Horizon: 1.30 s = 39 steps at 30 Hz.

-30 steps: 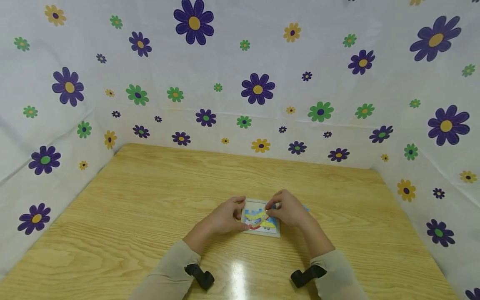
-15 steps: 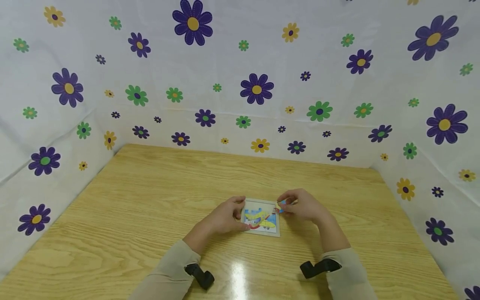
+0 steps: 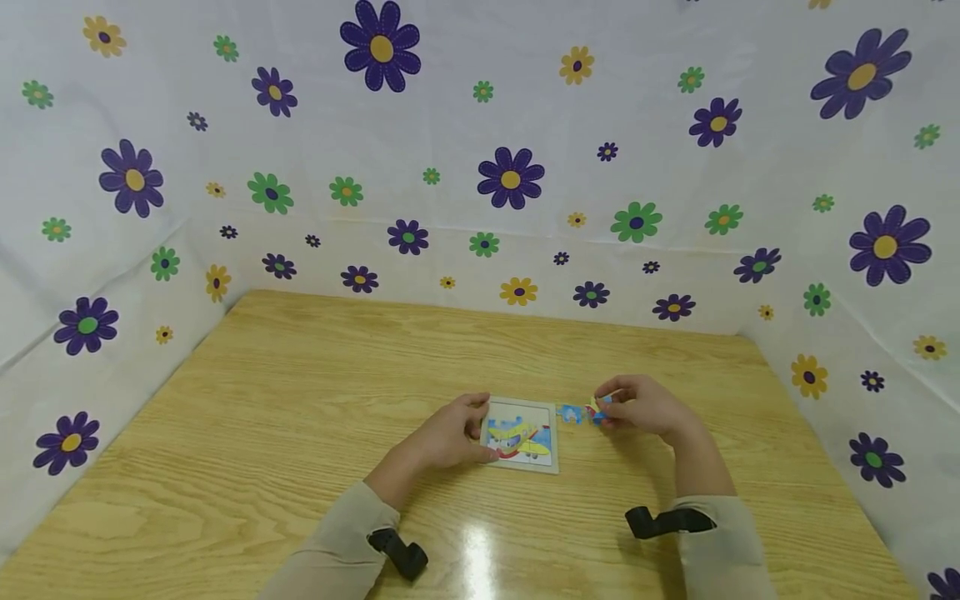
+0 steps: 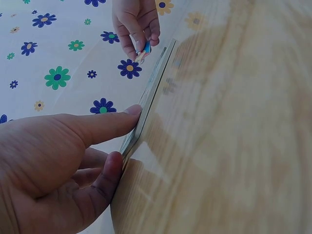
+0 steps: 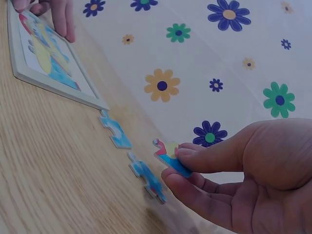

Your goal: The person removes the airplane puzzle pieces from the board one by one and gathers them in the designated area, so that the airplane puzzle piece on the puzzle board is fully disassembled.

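A puzzle board [image 3: 556, 442] with a light frame lies on the table, showing part of a yellow airplane picture. My left hand [image 3: 442, 437] grips its left side, the thumb [image 4: 114, 124] along one edge and the fingers beyond. To the right of the board, my right hand [image 3: 648, 408] pinches a jigsaw piece [image 5: 171, 155] in yellow, red and blue between thumb and fingers, just above the table. Under and beside it lie two loose jigsaw pieces, a pale blue one [image 5: 115, 130] by the frame's corner and a blue one [image 5: 146, 176] closer to the hand.
The wooden table [image 3: 337, 358] stretches around the board on all sides. A white cloth [image 3: 450, 108] with printed flowers hangs behind it and along both sides. Black straps [image 3: 397, 552] sit on both sleeves.
My right hand has moved right, from over the board to beside it, with a jigsaw piece in its fingers. The loose pale blue piece is uncovered. My left hand stays on the board.
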{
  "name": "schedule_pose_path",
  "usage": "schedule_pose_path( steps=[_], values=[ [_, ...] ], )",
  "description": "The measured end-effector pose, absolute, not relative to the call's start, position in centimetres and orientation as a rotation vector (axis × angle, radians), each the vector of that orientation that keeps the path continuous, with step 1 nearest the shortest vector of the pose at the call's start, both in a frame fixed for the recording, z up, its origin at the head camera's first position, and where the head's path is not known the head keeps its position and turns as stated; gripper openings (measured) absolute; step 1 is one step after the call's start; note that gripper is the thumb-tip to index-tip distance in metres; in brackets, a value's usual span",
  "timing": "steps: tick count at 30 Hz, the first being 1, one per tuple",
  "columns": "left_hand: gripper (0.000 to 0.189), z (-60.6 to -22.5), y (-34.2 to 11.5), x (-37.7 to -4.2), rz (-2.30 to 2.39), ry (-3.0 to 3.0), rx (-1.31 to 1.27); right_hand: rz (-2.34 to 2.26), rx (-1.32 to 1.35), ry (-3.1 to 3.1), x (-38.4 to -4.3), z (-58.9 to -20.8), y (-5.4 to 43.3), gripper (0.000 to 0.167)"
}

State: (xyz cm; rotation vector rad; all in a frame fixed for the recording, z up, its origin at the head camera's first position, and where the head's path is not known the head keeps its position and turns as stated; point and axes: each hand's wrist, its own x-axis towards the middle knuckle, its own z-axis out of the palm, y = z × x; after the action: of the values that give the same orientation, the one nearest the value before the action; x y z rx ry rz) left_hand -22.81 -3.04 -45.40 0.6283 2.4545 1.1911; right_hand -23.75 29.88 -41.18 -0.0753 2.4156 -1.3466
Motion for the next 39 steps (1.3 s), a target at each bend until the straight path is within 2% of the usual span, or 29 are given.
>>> schedule_pose_path(
  steps=[13, 22, 39],
  values=[
    [0.079, -45.1, -3.0, -22.6, 1.168, 2.456, 0.639, -1.374, 0.040, 2.420, -23.5, -41.4, 32.8, 0.033],
    [0.059, -45.1, -2.9, -22.6, 1.094, 2.530, 0.720, -1.316, 0.123, 2.422, -23.5, -42.1, 34.2, 0.030],
    [0.062, -45.5, -2.8, -22.7, 1.086, 2.548, 0.679, -1.160, 0.190, 2.531, -23.3, -41.2, 33.4, 0.031]
  ],
)
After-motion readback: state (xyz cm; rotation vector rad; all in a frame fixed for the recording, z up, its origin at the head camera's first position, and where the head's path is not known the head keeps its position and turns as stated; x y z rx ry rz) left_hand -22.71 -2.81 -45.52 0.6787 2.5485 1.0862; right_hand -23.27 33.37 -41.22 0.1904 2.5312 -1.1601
